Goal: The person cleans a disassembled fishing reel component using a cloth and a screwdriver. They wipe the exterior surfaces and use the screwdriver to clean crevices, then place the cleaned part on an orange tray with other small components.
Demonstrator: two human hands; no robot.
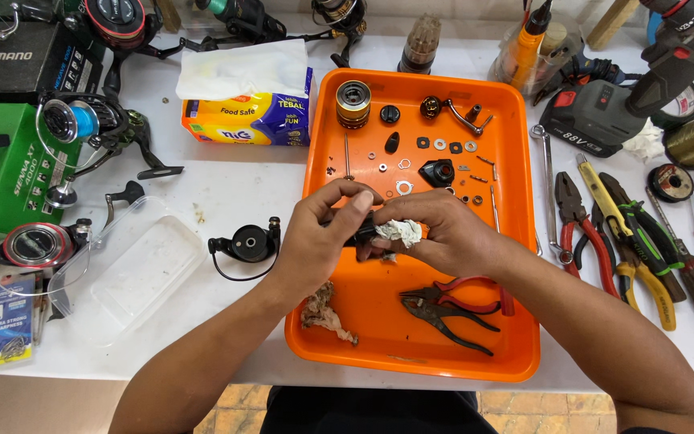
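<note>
head view: nearest, red-handled needle-nose pliers (453, 309) and soiled rag scrap (324, 310) in shallow orange plastic tray (367, 341). above, left hand (315, 237) pinching small black reel part (361, 233); right hand (442, 233) pressing crumpled white tissue (399, 231) to it, wrists angled inward. beyond, gold spool (353, 104), washers, screws laid out: stripped, cleaning apparently midway, reassembly left.
</note>
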